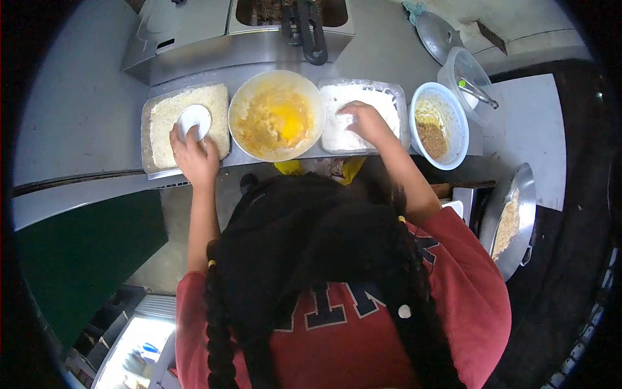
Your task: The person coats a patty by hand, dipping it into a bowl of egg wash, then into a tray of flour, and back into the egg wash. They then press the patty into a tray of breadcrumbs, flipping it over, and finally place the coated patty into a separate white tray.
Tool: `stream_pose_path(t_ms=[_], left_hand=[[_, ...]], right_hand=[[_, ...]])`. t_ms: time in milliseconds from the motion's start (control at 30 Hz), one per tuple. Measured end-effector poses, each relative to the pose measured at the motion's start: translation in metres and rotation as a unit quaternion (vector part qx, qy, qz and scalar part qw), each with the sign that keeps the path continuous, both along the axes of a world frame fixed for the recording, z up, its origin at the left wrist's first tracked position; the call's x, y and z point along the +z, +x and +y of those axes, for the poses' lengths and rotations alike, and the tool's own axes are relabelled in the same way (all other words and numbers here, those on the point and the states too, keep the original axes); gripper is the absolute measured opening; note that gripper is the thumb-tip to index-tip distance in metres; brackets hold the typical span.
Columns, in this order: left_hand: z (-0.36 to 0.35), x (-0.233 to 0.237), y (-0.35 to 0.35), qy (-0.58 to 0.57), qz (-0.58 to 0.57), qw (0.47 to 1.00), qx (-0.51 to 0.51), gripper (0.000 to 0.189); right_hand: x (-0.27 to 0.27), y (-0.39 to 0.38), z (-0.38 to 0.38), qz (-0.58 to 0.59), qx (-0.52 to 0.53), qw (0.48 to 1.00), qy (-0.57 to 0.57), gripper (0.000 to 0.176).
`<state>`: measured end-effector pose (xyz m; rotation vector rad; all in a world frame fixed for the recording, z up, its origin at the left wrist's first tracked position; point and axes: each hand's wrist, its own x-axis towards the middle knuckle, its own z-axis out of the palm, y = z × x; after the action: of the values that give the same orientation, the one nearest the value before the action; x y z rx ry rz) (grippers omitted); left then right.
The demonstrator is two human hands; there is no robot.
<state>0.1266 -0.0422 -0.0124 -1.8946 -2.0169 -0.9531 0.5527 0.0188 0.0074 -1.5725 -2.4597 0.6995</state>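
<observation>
My left hand [194, 157] holds a small round white cup or dish [194, 120], its fingers closed on the near side. The cup is over a metal tray [146, 139] of pale, coarse crumbs [164, 127]. My right hand [367, 123] reaches into another tray [405, 129] of white flour [335, 133]. Its fingers curl down at the flour; whatever is between them is floury and I cannot make it out. Between the two trays stands a round bowl [317, 91] with yellow beaten egg [280, 122] in it.
To the right is a white bowl [461, 133] holding a brownish mixture [431, 137]. Behind it are a clear tub [476, 68] with tongs [479, 93] and a metal lid [437, 34]. A fryer [259, 48] with black handles stands at the back. A wide pan [518, 223] sits lower right.
</observation>
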Motion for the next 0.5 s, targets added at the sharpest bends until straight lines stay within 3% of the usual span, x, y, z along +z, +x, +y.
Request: stream_pose_path(t_ms=[67,200,267,400,500], left_hand=[[0.000,-0.001,0.000,-0.001,-0.003,1.000,0.002,0.039],[0.000,0.002,0.001,-0.011,0.003,1.000,0.009,0.039],[0.001,0.001,0.001,-0.008,-0.003,1.000,0.011,0.039],[0.001,0.002,0.002,-0.005,-0.009,1.000,0.007,0.040],[0.001,0.000,0.001,-0.007,-0.005,1.000,0.003,0.040]], right_hand=[[0.004,0.004,0.002,0.162,-0.104,0.977,-0.097,0.048],[0.010,0.027,-0.005,0.186,-0.141,0.966,-0.114,0.045],[0.012,0.032,-0.007,0.034,-0.092,0.995,0.035,0.045],[0.024,-0.015,-0.007,0.027,0.022,0.997,0.070,0.054],[0.006,-0.040,-0.005,-0.021,0.049,0.994,0.092,0.054]])
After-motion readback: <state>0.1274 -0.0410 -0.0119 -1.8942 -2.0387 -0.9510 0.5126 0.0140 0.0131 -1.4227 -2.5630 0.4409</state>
